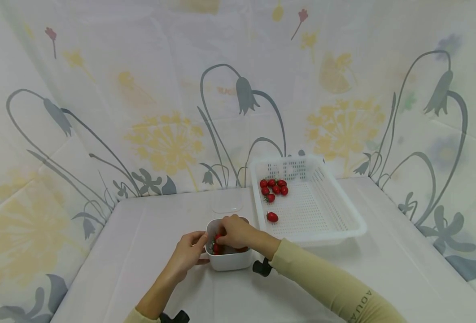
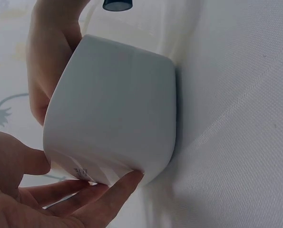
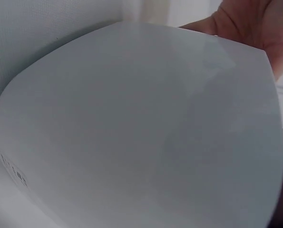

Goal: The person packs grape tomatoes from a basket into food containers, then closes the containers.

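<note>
A white rounded square container (image 1: 231, 262) stands on the table with several red cherry tomatoes (image 1: 217, 248) in it. My left hand (image 1: 187, 251) holds its left side, thumb by the rim and fingers spread along the wall. In the left wrist view, the left hand's fingers (image 2: 115, 194) lie against the container wall (image 2: 112, 104). My right hand (image 1: 235, 231) reaches over the rim, its bent fingers down among the tomatoes. Its fingertips are partly hidden, so a grip on a tomato cannot be made out. The container (image 3: 141, 123) fills most of the right wrist view.
A white perforated basket (image 1: 310, 206) stands behind and to the right, with several cherry tomatoes grouped at its left and one cherry tomato (image 1: 272, 217) apart, nearer the front. A clear lid-like piece (image 1: 227, 204) lies behind the container. A flower-printed sheet (image 1: 238, 89) hangs behind the table.
</note>
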The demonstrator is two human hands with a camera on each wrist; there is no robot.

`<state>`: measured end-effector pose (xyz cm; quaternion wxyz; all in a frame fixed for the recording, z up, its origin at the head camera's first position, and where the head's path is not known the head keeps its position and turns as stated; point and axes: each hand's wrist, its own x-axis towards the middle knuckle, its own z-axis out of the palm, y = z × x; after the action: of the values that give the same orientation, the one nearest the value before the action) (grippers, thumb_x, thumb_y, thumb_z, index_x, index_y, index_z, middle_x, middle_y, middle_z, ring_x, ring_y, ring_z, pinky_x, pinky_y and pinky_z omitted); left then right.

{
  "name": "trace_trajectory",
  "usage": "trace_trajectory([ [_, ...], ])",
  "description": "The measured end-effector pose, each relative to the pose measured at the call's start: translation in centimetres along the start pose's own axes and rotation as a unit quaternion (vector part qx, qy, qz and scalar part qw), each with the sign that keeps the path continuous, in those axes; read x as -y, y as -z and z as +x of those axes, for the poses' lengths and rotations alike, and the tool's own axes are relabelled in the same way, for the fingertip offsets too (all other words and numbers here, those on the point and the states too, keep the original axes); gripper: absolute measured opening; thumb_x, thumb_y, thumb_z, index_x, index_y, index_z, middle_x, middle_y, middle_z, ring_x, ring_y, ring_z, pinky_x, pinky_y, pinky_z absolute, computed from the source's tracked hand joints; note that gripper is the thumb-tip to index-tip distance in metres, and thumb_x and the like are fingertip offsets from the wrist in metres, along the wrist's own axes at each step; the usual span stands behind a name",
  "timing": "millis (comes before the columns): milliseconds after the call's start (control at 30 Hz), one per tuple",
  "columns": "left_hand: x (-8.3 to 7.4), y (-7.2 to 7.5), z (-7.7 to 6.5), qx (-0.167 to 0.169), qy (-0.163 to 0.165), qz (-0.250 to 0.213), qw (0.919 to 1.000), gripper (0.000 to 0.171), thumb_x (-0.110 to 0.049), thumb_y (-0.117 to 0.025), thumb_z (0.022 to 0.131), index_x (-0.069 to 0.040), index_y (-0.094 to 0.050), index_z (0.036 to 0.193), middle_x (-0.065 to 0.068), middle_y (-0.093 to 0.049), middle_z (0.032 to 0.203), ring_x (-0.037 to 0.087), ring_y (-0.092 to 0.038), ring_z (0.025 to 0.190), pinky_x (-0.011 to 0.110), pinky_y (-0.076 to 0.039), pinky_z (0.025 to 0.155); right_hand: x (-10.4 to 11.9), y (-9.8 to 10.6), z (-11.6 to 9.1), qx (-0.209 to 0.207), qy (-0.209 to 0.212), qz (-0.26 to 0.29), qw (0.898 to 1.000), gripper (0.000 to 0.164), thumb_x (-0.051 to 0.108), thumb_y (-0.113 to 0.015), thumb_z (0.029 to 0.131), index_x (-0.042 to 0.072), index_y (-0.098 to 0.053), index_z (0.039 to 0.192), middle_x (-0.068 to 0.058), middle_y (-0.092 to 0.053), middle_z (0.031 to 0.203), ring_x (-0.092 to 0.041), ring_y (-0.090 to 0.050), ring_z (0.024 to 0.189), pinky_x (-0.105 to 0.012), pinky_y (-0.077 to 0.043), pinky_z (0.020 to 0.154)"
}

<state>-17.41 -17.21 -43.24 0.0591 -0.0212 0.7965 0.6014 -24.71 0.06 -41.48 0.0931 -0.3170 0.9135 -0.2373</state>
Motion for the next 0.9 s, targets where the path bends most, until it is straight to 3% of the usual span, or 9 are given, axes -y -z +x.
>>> trace_trajectory([
  [267,0.0,0.1,0.0,0.003,0.002,0.005,1.0000,0.038,-0.015,-0.048,0.108,0.012,-0.056,0.133,0.033,-0.057,0.135,0.046,-0.065,0.113,0.048,-0.064,0.076,0.6,1.4,-1.0,0.013,0.004,0.026,1.000,0.011,0.016,-0.075,0.094,0.005,-0.072,0.093,0.002,-0.062,0.074,-0.011,-0.054,0.066,-0.021,-0.046,0.055],
  [433,0.0,0.0,0.0,0.004,-0.001,0.005,1.0000,0.038,-0.015,-0.047,0.109,0.013,-0.056,0.133,0.033,-0.057,0.135,0.046,-0.065,0.113,0.047,-0.065,0.075,0.8,2.3,-1.8,0.025,0.034,0.017,0.999,0.012,0.013,-0.074,0.093,0.002,-0.073,0.099,0.002,-0.063,0.078,-0.011,-0.053,0.068,-0.021,-0.045,0.057],
  [600,0.0,0.0,0.0,0.001,-0.001,0.002,1.0000,0.039,-0.015,-0.047,0.108,0.013,-0.055,0.134,0.033,-0.057,0.135,0.046,-0.065,0.113,0.047,-0.065,0.075,0.8,3.2,-3.0,0.037,0.057,0.024,0.997,0.007,0.013,-0.074,0.093,0.006,-0.072,0.094,0.003,-0.063,0.075,-0.009,-0.052,0.066,-0.020,-0.044,0.055],
  [767,0.0,0.0,0.0,0.001,0.001,0.001,1.0000,0.039,-0.015,-0.047,0.108,0.014,-0.054,0.134,0.033,-0.057,0.135,0.046,-0.066,0.112,0.047,-0.065,0.076,0.7,4.6,-4.2,0.036,0.053,0.015,0.998,0.014,0.017,-0.075,0.093,0.007,-0.075,0.103,-0.002,-0.072,0.095,-0.011,-0.062,0.082,-0.023,-0.056,0.066],
  [900,0.0,0.0,0.0,0.003,0.004,0.005,1.0000,0.040,-0.016,-0.047,0.108,0.013,-0.054,0.135,0.033,-0.057,0.135,0.043,-0.066,0.111,0.046,-0.065,0.076,0.3,5.9,-5.1,0.036,0.045,0.016,0.998,0.023,0.018,-0.074,0.094,0.004,-0.073,0.112,-0.007,-0.072,0.109,-0.022,-0.067,0.096,-0.032,-0.060,0.074],
])
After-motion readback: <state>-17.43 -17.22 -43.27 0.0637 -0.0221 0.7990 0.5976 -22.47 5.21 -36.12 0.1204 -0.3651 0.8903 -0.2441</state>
